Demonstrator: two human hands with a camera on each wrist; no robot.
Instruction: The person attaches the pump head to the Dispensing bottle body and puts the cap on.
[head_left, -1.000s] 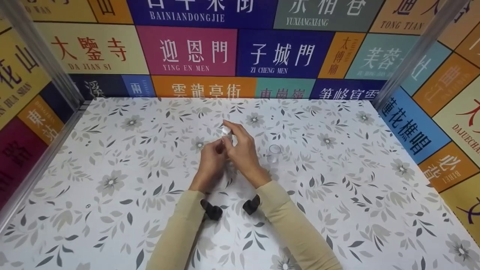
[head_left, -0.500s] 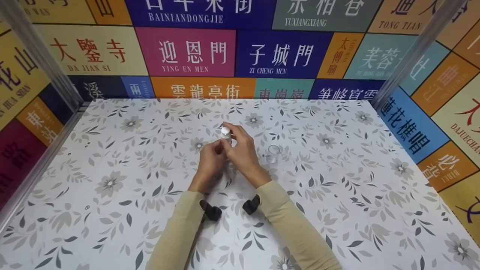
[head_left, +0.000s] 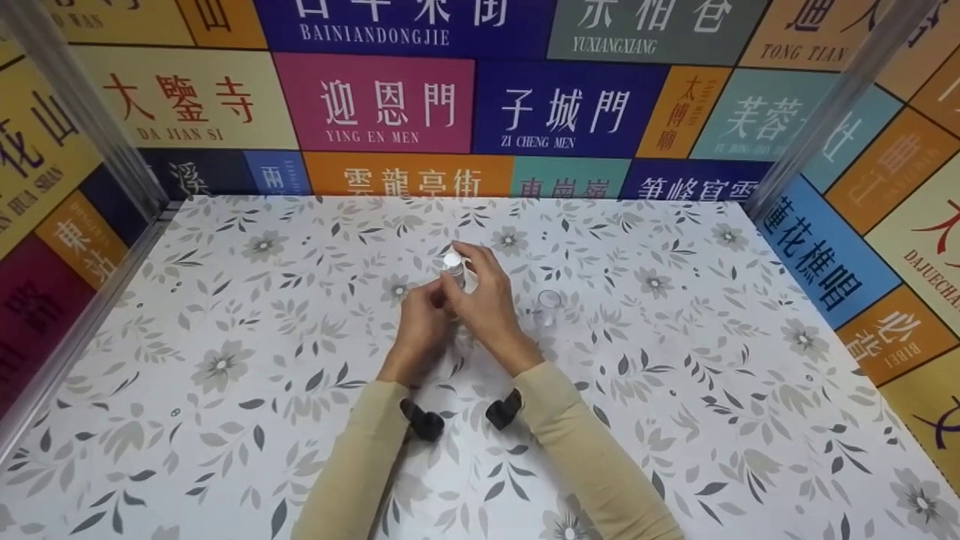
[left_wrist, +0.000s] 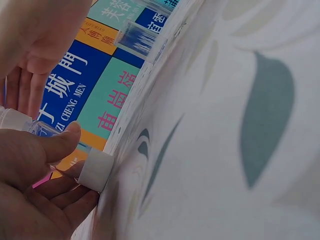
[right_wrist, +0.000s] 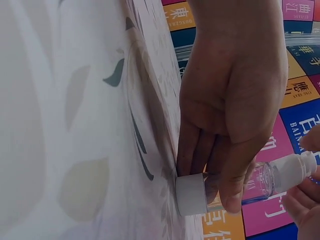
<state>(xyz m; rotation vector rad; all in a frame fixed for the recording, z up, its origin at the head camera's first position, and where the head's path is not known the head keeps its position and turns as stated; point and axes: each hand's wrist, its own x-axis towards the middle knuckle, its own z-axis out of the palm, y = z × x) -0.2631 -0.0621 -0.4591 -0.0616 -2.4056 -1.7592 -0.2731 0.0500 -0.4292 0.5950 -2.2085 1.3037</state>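
A small clear bottle [right_wrist: 260, 181] with a white base [left_wrist: 96, 170] stands upright between the two hands, its base close over the table. My left hand [head_left: 424, 322] grips the clear body low down, thumb on the near side and fingers behind. At its upper end sits a stepped white top [head_left: 452, 260], like a pump head. The thumb and index finger of my right hand [head_left: 487, 300] curl round this white top from the right. Part of the bottle is hidden behind the fingers in the head view. To the right of the hands lies a clear plastic cap [head_left: 550, 300].
A white cloth with grey leaves and flowers covers the table [head_left: 225, 420]. Colourful sign panels [head_left: 386, 105] form a wall along the back and sides. Clear corner posts [head_left: 832, 97] rise at the back corners. A black wrist camera [head_left: 424, 422] juts inward from the left sleeve.
The right thumb has shifted slightly left across the white top, and the right index finger has moved a little. The left hand and the clear cap stay in place.
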